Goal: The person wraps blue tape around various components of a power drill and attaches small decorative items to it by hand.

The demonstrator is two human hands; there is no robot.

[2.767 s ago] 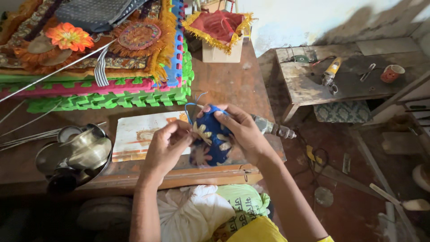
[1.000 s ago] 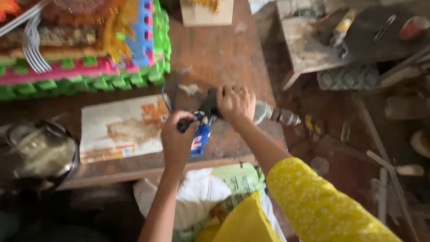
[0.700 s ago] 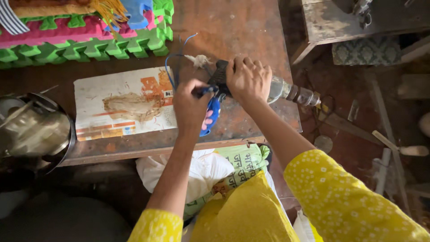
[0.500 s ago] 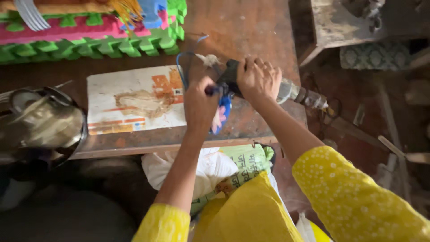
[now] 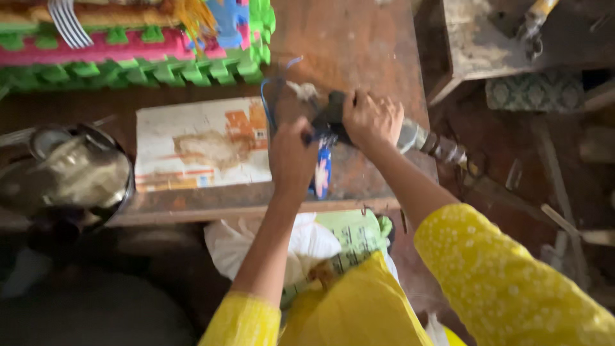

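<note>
Your right hand [image 5: 371, 118] closes over a dark tool [image 5: 330, 118] on the wooden table [image 5: 359, 38], hiding most of it; what it is stays unclear. Your left hand [image 5: 291, 157] pinches the blue cloth [image 5: 322, 170] just below, only a narrow strip showing. A blue cord [image 5: 266, 102] loops beside it. Left lies a stained board [image 5: 198, 144], farther off a blurred metal pot [image 5: 64, 176], and foam mats [image 5: 141, 54] cut off at the top.

Yellow sleeves with small white dots, bare hands [image 5: 333, 138]
</note>
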